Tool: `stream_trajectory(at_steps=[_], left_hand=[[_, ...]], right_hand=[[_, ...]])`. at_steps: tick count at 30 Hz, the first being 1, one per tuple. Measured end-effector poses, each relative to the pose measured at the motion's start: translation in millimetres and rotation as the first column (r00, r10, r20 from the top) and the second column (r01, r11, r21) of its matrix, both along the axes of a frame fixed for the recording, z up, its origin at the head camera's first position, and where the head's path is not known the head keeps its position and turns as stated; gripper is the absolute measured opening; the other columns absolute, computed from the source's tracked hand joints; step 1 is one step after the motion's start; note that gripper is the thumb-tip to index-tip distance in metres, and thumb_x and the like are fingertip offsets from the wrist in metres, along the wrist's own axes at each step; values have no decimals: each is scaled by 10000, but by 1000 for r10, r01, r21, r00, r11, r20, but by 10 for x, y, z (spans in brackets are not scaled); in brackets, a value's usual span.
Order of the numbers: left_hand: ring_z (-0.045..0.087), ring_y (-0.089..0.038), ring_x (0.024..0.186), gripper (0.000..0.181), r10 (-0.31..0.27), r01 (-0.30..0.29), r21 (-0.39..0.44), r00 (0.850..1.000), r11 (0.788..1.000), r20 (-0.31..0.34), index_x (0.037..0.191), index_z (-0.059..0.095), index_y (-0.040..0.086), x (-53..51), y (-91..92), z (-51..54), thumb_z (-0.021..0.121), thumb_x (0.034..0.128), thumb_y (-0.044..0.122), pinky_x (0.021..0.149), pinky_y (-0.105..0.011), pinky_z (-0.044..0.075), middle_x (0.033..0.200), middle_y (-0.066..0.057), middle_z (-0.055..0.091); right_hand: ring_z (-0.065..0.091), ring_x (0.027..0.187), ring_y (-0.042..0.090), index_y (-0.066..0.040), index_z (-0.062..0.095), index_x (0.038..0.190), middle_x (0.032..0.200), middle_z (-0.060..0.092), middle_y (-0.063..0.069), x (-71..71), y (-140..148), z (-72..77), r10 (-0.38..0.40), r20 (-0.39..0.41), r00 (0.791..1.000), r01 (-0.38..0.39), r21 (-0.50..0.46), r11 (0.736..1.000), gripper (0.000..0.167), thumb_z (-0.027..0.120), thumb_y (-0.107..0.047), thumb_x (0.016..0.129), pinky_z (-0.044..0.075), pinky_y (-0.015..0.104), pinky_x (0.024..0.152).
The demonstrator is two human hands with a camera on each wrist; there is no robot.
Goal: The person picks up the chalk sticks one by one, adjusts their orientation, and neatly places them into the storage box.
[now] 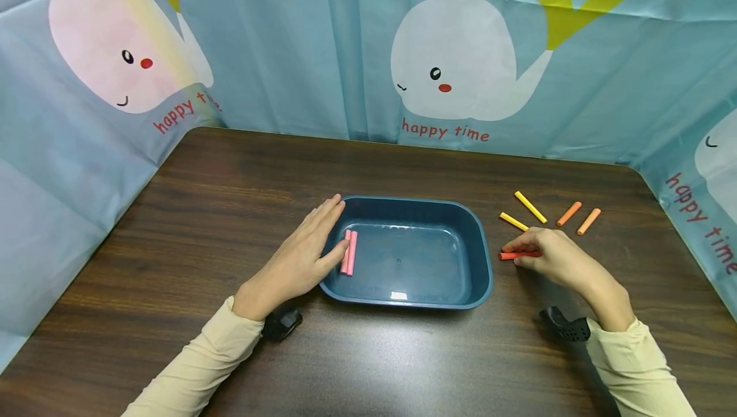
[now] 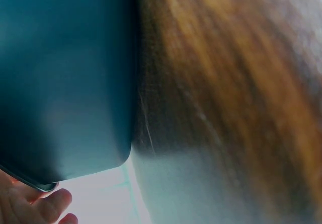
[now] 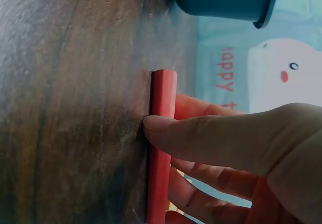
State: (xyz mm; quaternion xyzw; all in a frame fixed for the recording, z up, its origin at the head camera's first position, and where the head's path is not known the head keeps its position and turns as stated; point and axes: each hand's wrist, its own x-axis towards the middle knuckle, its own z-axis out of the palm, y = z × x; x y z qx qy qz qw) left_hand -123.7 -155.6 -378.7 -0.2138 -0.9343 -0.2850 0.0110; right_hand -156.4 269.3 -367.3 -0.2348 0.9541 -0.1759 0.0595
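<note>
My right hand (image 1: 555,254) pinches a red stick (image 3: 161,168), like a crayon or chalk, between thumb and fingers. The stick (image 1: 509,255) lies level at the table surface, just right of a blue plastic basin (image 1: 488,270). With fairly straight fingers, my left hand (image 1: 299,260) rests on the basin's left rim, thumb reaching over the inside. Two pink sticks (image 1: 352,254) lie side by side in the basin by that thumb. In the left wrist view, the basin's outer wall (image 2: 70,83) fills the left side, with fingertips (image 2: 58,201) at its rim.
Two yellow sticks (image 1: 531,207) lie beyond my right hand. To their right are an orange stick (image 1: 569,213) and a lighter orange one (image 1: 589,221). A blue whale-print cloth (image 1: 288,52) hangs around the dark wooden table (image 1: 230,193).
</note>
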Motion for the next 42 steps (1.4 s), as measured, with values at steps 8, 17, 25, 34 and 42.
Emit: stream_trajectory(at_steps=[8, 17, 25, 34, 42], left_hand=[[183, -244, 1546, 667, 10, -10, -6, 1000, 1000, 16, 1568, 257, 53, 1, -4, 1, 532, 1016, 308, 1257, -498, 170, 1668, -71, 183], [182, -238, 1546, 664, 10, -10, -3, 1000, 1000, 15, 1567, 258, 52, -1, 2, -1, 534, 1016, 300, 1256, -500, 174, 1666, -76, 188], [197, -271, 1541, 674, 13, -13, 1, 1000, 1000, 5, 1562, 272, 47, -4, 4, -5, 545, 1007, 315, 1246, -526, 188, 1661, -96, 205], [190, -236, 1545, 666, 8, -8, 2, 1000, 1000, 4, 1565, 269, 54, -2, 2, -13, 545, 1010, 299, 1253, -507, 181, 1667, -59, 189], [186, -229, 1546, 663, 10, -10, -4, 1000, 1000, 7, 1566, 264, 55, -6, -2, -9, 536, 1013, 299, 1257, -497, 174, 1668, -55, 184]], right_hand=[[661, 806, 66, -131, 777, 980, 931, 750, -26, 16, -8, 54, -1, 10, 1000, 1, -20, 1000, 167, 783, -89, 819, 527, 284, 685], [550, 684, -39, -94, 747, 1003, 766, 671, -79, 52, -25, 169, -44, 17, 999, 45, -88, 995, 180, 769, -57, 827, 450, 216, 600], [590, 727, -13, -62, 725, 1075, 837, 699, -23, 78, -71, 221, -112, -9, 994, 110, -118, 987, 236, 761, -71, 842, 470, 207, 629], [622, 744, -56, -68, 718, 1104, 896, 741, 15, 103, -93, 242, -134, -1, 991, 131, -199, 971, 248, 747, -66, 857, 513, 169, 639], [642, 766, -42, -88, 708, 1130, 956, 754, 65, 133, -118, 264, -93, 17, 996, 94, -288, 953, 245, 722, -67, 886, 527, 166, 649]])
